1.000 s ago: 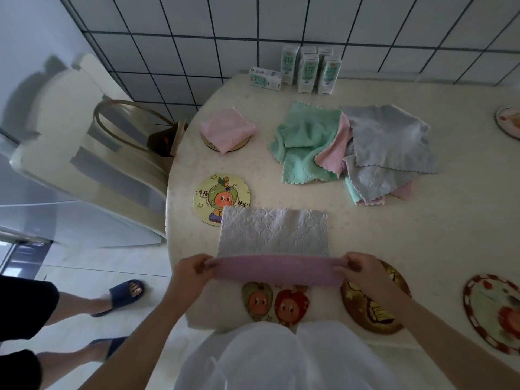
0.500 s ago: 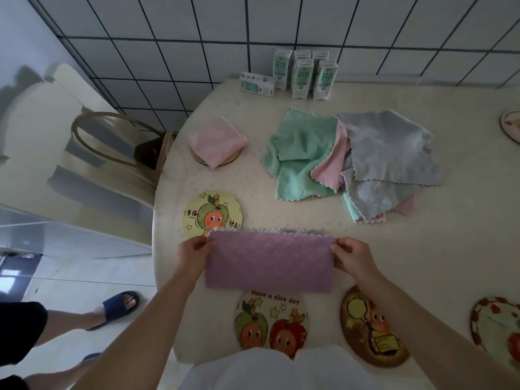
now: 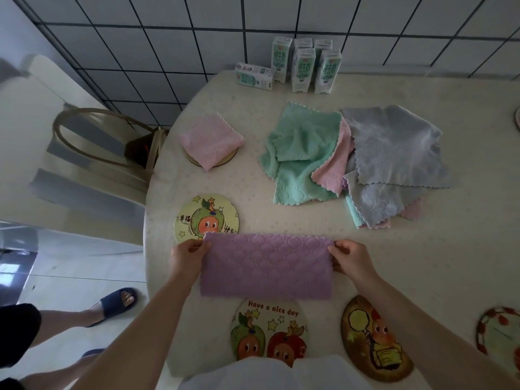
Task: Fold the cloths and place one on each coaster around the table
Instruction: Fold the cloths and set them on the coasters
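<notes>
A purple cloth (image 3: 267, 266) lies folded in half on the table. My left hand (image 3: 187, 256) pinches its far left corner and my right hand (image 3: 350, 258) pinches its far right corner. A yellow-green coaster (image 3: 197, 218) sits just beyond the cloth's left corner, partly covered. A "Have a nice day" coaster (image 3: 270, 330) and a brown coaster (image 3: 371, 339) lie near the front edge. A folded pink cloth (image 3: 211, 143) rests on a coaster (image 3: 225, 161) at the far left. A loose pile of green, pink and grey cloths (image 3: 357, 159) lies mid-table.
Several milk cartons (image 3: 304, 67) stand at the back by the tiled wall. A red-patterned coaster (image 3: 498, 336) is at the right edge. A pale chair (image 3: 70, 153) stands left of the table. Another person's sandalled foot (image 3: 115, 302) is on the floor at left.
Both hands lifted the near edge of the cloth and carried it away from me, folding the cloth in half so its purple side faces up. The view has tilted slightly.
</notes>
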Available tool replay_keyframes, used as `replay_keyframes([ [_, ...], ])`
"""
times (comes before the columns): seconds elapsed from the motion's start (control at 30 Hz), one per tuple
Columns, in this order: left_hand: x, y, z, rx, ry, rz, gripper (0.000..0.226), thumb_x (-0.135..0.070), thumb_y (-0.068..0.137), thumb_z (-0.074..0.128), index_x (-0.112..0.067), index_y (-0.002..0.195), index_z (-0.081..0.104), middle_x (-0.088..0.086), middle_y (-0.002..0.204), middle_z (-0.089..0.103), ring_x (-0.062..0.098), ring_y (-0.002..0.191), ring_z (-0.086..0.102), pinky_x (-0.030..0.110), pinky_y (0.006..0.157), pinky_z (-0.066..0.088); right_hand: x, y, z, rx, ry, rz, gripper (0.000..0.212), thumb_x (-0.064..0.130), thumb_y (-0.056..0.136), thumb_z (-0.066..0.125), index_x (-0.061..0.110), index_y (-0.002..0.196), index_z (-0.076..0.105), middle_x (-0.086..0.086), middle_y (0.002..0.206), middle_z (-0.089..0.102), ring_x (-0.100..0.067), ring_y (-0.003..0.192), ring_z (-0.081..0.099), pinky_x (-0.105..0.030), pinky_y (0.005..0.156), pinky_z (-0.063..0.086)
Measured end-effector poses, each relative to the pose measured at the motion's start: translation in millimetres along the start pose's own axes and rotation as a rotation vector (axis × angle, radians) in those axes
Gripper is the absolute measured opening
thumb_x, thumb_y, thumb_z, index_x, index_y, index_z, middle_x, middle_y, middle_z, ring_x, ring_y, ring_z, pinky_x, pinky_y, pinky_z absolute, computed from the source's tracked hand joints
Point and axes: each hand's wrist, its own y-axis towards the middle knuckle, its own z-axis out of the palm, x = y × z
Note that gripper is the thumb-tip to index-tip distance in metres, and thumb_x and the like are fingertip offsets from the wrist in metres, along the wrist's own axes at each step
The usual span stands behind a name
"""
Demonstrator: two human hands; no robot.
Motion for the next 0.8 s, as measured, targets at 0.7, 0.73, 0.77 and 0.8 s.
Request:
replay_keyframes([
  [0.7, 47.6, -105.8, 46.5, 0.252, 0.798, 1.048, 0.048, -0.028, 0.088, 0.042, -0.016, 0.134, 0.049, 0.000, 0.139, 0.051, 0.019, 0.132, 0.044, 0.039, 0.107, 0.040, -25.9, -104.4, 45.0, 0.215, -0.939, -1.004, 0.062, 0.007, 0.070, 0.073, 0.013, 0.128, 0.054, -0.002, 0.129, 0.056, -0.020, 0.121, 0.053, -0.037, 0.094, 0.052],
  [0.73, 52.4, -108.0, 49.6, 0.270, 0.860, 1.056, 0.051, -0.030, 0.088, 0.041, -0.016, 0.137, 0.046, 0.000, 0.144, 0.047, 0.020, 0.136, 0.039, 0.040, 0.110, 0.032, -31.1, -106.2, 50.7, 0.224, -0.997, -1.034, 0.068, 0.006, 0.063, 0.076, 0.013, 0.127, 0.056, -0.003, 0.129, 0.058, -0.021, 0.121, 0.055, -0.036, 0.094, 0.052],
  [0.77, 58.3, -108.2, 51.6, 0.283, 0.919, 1.047, 0.054, -0.031, 0.088, 0.041, -0.015, 0.140, 0.043, 0.001, 0.146, 0.043, 0.021, 0.138, 0.036, 0.040, 0.110, 0.026, -36.3, -106.8, 53.8, 0.226, -1.050, -1.047, 0.071, 0.007, 0.059, 0.077, 0.014, 0.127, 0.058, -0.003, 0.129, 0.059, -0.022, 0.121, 0.055, -0.035, 0.094, 0.050],
  [0.8, 62.8, -109.1, 50.6, 0.294, 0.969, 1.017, 0.055, -0.033, 0.088, 0.040, -0.015, 0.141, 0.042, 0.001, 0.148, 0.041, 0.021, 0.139, 0.033, 0.039, 0.110, 0.021, -39.9, -107.5, 54.1, 0.224, -1.087, -1.050, 0.073, 0.006, 0.057, 0.077, 0.014, 0.127, 0.059, -0.003, 0.131, 0.058, -0.023, 0.123, 0.054, -0.035, 0.095, 0.048],
])
